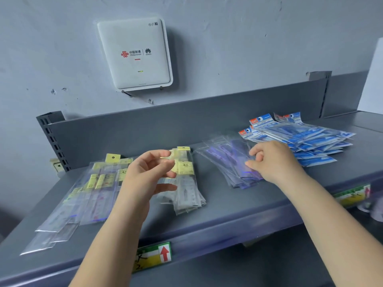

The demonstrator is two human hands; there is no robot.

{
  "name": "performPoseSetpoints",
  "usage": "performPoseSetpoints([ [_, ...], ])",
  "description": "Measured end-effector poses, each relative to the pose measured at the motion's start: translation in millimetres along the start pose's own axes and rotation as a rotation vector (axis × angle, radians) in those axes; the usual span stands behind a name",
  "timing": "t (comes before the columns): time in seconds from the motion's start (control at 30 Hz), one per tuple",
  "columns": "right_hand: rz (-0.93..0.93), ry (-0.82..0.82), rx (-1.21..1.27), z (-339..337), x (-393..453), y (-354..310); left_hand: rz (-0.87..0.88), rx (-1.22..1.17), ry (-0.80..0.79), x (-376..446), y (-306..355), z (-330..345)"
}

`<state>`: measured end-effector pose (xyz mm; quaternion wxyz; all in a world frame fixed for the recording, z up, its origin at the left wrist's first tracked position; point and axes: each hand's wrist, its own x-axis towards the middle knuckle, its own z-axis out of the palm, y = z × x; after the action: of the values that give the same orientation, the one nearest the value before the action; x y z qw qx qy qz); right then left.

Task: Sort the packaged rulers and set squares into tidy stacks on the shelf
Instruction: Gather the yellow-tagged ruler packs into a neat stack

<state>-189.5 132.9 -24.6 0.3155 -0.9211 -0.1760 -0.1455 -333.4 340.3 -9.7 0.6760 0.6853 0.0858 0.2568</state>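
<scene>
Clear plastic sleeves of rulers lie in four groups along the grey shelf (pixel 217 206): long yellow-labelled packs (pixel 83 195) at the left, a shorter yellow-labelled stack (pixel 187 189) beside them, purple-tinted packs (pixel 230 160) right of centre, and blue set-square packs (pixel 306 141) fanned at the far right. The left hand (pixel 149 172) hovers over the shorter stack, fingers loosely curled and apart, holding nothing. The right hand (pixel 275 160) rests on the purple-tinted packs, fingertips pinching the top sleeve. A white router (pixel 134 54) hangs on the wall above, and a green price tag (pixel 153 255) sits on the shelf's front edge
</scene>
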Motion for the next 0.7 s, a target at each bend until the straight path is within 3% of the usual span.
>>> performPoseSetpoints([
  [0.1, -0.087, 0.031, 0.005, 4.8, 0.7, -7.3, 0.002, -0.001, 0.038, -2.2, 1.8, -9.0],
  [0.23, -0.248, 0.056, 0.196, 14.6, -6.7, -46.1, 0.011, 0.019, 0.121, -5.7, 5.9, -38.7],
  [0.37, -0.399, -0.095, 0.33, 37.4, -25.0, -104.3, 0.026, 0.097, 0.265, -11.4, 8.0, -83.0],
  [0.53, -0.605, -0.317, 0.147, 68.0, -47.7, -169.0, 0.002, 0.323, 0.335, -16.0, 12.3, -134.4],
  [0.7, -0.587, -0.491, -0.015, 89.0, -48.0, -208.8, -0.09, 0.587, 0.311, -9.5, 13.3, -173.6],
])
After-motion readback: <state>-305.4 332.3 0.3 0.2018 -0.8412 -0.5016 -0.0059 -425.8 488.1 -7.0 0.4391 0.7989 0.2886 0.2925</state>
